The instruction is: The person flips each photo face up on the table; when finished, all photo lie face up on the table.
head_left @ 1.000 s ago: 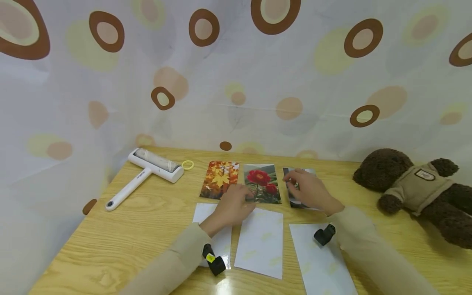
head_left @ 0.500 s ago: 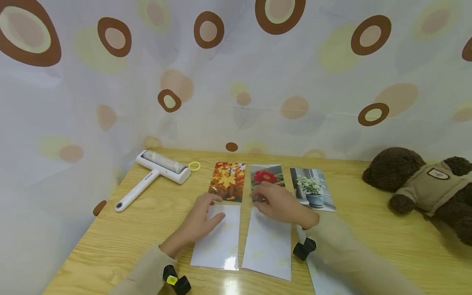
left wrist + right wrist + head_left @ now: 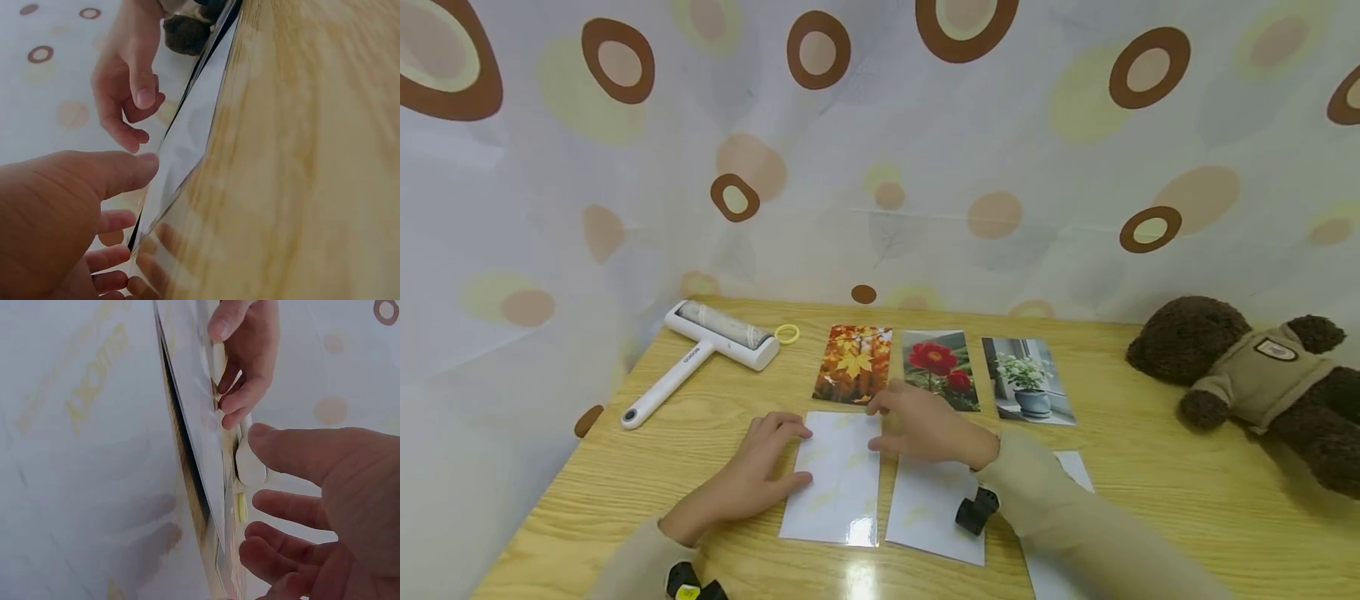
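Note:
A white sheet with faint yellow lettering (image 3: pixel 835 492) lies on the wooden table, the leftmost of three such sheets. My left hand (image 3: pixel 751 475) is at its left edge, thumb and fingers spread along that side. Across from it, my right hand (image 3: pixel 925 429) hovers by the top right corner, partly over the middle sheet (image 3: pixel 925 517). Its fingers are loosely bent with nothing between them, as the right wrist view shows. Behind the sheets lie a maple leaf photo (image 3: pixel 853 362), a red flower photo (image 3: pixel 934 358) and a potted plant photo (image 3: pixel 1028 379).
My right forearm covers much of the third white sheet (image 3: pixel 1077 468). At the left lies a white lint roller (image 3: pixel 700 354), with a yellow ring (image 3: pixel 787 334) by its head. A brown teddy bear (image 3: pixel 1247 375) lies on the right. A patterned curtain (image 3: pixel 925 150) hangs behind.
My left hand has moved left and down from the photos to the left sheet's edge. The right hand has moved left from the potted plant photo, past the flower photo, to the left sheet.

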A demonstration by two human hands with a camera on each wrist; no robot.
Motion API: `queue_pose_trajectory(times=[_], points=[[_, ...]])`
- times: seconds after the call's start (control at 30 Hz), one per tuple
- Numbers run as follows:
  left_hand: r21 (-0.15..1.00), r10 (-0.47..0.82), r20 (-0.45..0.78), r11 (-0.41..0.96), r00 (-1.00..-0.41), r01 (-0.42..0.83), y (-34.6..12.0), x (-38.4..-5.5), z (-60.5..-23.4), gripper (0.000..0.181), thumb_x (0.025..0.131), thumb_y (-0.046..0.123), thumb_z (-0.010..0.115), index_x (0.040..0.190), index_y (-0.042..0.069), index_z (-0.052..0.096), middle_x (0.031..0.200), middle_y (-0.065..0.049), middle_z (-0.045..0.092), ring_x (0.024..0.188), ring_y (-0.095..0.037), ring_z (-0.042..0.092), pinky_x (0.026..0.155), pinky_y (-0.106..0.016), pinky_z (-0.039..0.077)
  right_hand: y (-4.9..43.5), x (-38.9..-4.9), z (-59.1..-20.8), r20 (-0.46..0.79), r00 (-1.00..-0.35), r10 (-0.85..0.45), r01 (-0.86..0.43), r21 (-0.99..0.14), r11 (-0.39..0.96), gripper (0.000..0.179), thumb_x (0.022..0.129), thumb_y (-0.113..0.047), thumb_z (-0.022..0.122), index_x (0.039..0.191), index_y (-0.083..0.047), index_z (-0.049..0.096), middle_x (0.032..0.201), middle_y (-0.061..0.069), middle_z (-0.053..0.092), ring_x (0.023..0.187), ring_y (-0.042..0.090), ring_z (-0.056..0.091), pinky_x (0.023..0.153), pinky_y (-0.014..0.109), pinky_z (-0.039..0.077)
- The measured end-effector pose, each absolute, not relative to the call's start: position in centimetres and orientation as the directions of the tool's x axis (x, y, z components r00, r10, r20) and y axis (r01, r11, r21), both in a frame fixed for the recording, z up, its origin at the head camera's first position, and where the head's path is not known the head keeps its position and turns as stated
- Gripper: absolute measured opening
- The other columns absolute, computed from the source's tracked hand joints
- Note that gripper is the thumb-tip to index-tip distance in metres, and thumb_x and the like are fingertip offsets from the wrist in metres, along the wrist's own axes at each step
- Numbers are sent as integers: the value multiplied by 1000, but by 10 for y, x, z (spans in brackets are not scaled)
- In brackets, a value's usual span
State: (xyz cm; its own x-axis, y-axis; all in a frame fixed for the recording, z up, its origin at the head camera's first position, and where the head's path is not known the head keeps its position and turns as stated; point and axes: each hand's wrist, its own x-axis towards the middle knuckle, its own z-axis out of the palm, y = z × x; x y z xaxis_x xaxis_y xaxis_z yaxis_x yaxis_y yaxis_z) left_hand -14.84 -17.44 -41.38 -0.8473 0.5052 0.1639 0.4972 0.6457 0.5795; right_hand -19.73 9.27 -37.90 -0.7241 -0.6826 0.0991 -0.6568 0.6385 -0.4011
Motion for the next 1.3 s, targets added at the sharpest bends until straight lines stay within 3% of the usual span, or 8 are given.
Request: queue_pose_trajectory(times=[0.13, 0.27, 0.57, 0.93, 1.17, 1.3], points=[[577, 573, 87, 638, -815, 511, -180, -149, -412, 54, 87, 36, 70, 130, 7, 51, 141, -17, 36, 125, -34, 32, 101, -56, 32, 90, -195, -379, 6, -707, -707, -636, -441, 633, 46, 84, -32, 75, 121, -8, 62, 113, 8, 54, 73, 12, 49, 68, 26, 44], [564, 609, 73, 628, -790, 536, -180, -152, -409, 62, 86, 41, 71, 132, 6, 48, 143, -19, 33, 129, -37, 30, 102, -59, 29, 89, -192, -379, -20, -694, -719, -642, -434, 632, 53, 81, -34, 77, 124, -9, 59, 114, 8, 52, 68, 9, 46, 64, 23, 43], [570, 604, 61, 633, -795, 525, -177, -152, -414, 64, 84, 42, 73, 132, 6, 49, 143, -19, 34, 127, -37, 30, 101, -60, 28, 86, -189, -385, -24, -699, -715, -646, -407, 645, 54, 77, -34, 81, 121, -13, 59, 115, 9, 49, 61, 5, 43, 50, 21, 37], [566, 588, 61, 645, -807, 513, -185, -150, -415, 64, 83, 45, 72, 132, 8, 49, 143, -16, 34, 128, -36, 30, 101, -61, 28, 74, -191, -384, -49, -727, -685, -616, -394, 682, 61, 73, -34, 84, 122, -12, 57, 116, 13, 49, 63, 9, 46, 55, 24, 41], [566, 593, 70, 639, -802, 522, -185, -149, -414, 64, 83, 44, 72, 131, 8, 50, 143, -17, 35, 128, -37, 31, 101, -61, 28, 68, -194, -381, -62, -730, -681, -621, -357, 698, 70, 68, -36, 87, 125, -9, 55, 115, 14, 52, 87, 21, 56, 71, 34, 49], [554, 603, 75, 637, -794, 536, -184, -149, -414, 65, 83, 44, 72, 131, 6, 50, 143, -18, 36, 128, -37, 31, 101, -61, 29, 67, -195, -380, -63, -732, -678, -619, -353, 701, 74, 67, -36, 88, 126, -8, 54, 112, 14, 53, 88, 23, 57, 74, 36, 50]])
